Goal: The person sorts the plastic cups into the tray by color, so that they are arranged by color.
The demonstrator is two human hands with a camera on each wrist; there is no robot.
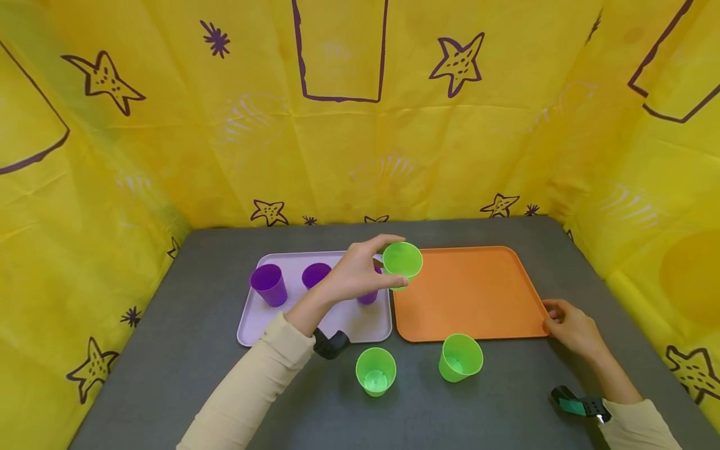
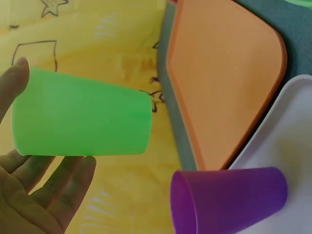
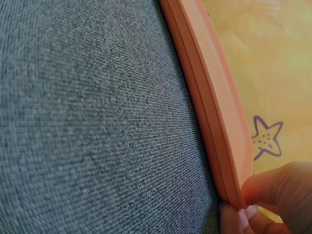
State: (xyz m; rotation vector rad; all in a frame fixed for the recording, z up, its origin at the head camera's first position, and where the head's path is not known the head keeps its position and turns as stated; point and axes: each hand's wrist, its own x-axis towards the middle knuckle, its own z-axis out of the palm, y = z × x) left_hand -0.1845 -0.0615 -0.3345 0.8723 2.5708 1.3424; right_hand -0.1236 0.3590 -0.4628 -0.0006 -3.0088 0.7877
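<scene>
My left hand grips a green cup, thumb on one side and fingers on the other, above the seam between two trays. In the left wrist view that green cup hangs clear of a purple cup. My right hand pinches the near right corner of the orange tray. Close up in the right wrist view, thumb and fingers hold the rim of the orange tray. The orange tray bears nothing.
On the lilac tray at left stand purple cups, one partly behind my left hand. Two more green cups, a left one and a right one, stand on the grey table before the trays. Yellow cloth surrounds the table.
</scene>
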